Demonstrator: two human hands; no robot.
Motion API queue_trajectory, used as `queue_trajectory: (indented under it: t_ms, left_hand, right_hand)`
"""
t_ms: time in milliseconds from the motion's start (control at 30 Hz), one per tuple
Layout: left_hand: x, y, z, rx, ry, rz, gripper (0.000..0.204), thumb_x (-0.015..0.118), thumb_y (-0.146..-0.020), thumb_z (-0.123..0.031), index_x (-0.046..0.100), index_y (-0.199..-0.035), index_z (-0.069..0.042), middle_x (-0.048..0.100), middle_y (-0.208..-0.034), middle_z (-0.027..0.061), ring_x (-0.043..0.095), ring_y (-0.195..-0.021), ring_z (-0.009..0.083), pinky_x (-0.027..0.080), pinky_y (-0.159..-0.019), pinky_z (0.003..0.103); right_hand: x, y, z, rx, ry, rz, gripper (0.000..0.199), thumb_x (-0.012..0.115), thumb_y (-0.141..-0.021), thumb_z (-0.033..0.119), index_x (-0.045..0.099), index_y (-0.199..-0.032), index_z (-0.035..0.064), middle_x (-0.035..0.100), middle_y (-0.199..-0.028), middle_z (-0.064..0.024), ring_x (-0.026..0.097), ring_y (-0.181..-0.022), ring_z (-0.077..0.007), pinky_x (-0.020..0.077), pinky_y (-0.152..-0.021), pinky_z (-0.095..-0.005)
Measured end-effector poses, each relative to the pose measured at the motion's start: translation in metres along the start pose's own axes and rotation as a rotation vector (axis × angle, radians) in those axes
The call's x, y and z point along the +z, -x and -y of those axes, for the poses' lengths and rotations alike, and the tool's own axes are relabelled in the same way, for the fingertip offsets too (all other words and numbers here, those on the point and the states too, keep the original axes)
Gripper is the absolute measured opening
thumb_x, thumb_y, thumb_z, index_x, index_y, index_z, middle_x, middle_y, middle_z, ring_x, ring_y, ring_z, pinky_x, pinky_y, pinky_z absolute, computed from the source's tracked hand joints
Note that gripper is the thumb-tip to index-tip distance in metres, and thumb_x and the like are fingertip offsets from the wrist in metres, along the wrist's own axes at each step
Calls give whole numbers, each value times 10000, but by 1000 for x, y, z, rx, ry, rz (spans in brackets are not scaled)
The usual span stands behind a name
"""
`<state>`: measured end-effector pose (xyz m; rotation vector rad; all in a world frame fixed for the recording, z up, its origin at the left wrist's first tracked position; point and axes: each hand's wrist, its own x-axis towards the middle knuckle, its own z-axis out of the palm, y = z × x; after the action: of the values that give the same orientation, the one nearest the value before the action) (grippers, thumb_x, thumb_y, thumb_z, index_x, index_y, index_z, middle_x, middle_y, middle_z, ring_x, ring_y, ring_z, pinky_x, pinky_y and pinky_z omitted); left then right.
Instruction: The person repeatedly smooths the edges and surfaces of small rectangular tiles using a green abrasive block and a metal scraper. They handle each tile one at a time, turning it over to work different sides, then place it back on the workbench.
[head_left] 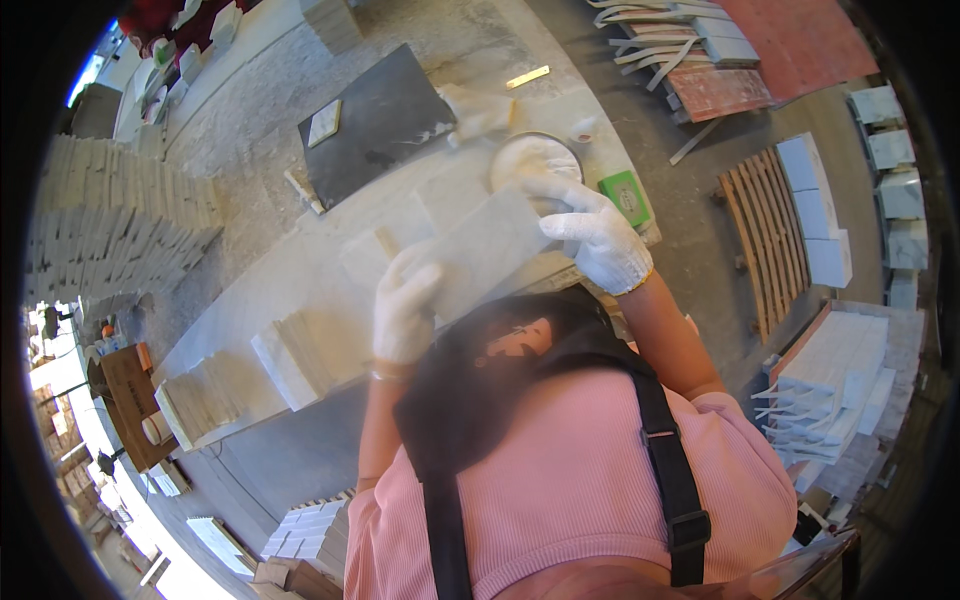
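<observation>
A pale, rectangular stone tile [490,248] is held slantwise above the table, in front of my chest. My left hand [405,305], in a white knit glove, is closed on its left end. At the opposite end my right hand [595,235], gloved the same way, grips the upper right corner, fingers at the far edge and thumb nearer me. Just beyond the right hand sits a round dish of white material [537,160]. A green box [625,198] lies to the right of that hand. Under and behind the held tile, other pale pieces are partly hidden.
A dark flat slab [375,135] with a small tile on it lies farther back, beside a crumpled cloth [480,110] and a yellow strip [528,77]. Stacked tiles [290,355] stand near left; more stacks [120,220] rise far left. A wooden pallet [765,245] is right.
</observation>
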<state>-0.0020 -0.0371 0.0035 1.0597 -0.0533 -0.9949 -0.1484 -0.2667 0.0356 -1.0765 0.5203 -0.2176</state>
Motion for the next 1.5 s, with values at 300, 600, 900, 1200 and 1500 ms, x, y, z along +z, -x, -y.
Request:
queue_trajectory:
  t_ms: [300,600,900,1200,1500]
  left_hand:
    - [-17,-6,13,-26,58,20,515,757,-879,-133,572,-1330,32,689,-1192,128,674,-1091,261,544,-989,412]
    - [-31,-9,20,-24,42,34,495,732,-902,-124,567,-1336,47,672,-1255,138,659,-1150,269,529,-1030,414]
    - [-17,-15,6,-20,-180,-55,514,683,-935,-138,547,-1388,64,680,-1226,150,676,-1080,224,548,-932,348]
    - [4,-9,-17,396,-1332,-288,696,824,-815,-305,575,-1436,-115,638,-1334,167,627,-1206,337,510,-994,452]
    - [48,-30,-4,836,-1643,77,573,844,-705,-321,677,-1209,-106,612,-1301,141,535,-1249,404,437,-1038,530]
  right_hand:
    - [4,11,6,-29,-29,40,686,602,-771,-6,517,-1450,-56,614,-1380,-151,609,-1243,-214,501,-1021,-332]
    - [8,0,8,-6,150,-6,629,615,-776,52,576,-1397,-43,682,-1200,-121,652,-1050,-178,546,-869,-310]
    - [-34,-8,-6,-67,344,-206,424,644,-973,216,639,-1347,16,696,-1163,-45,651,-1046,-129,546,-829,-274]
    - [-135,-2,-39,37,1640,-540,736,773,-823,447,538,-1476,202,532,-1485,-173,533,-1333,-378,471,-1067,-472]
    - [-133,11,-27,-115,1146,-584,777,724,-820,312,474,-1537,149,543,-1482,-146,541,-1338,-298,457,-1086,-397]
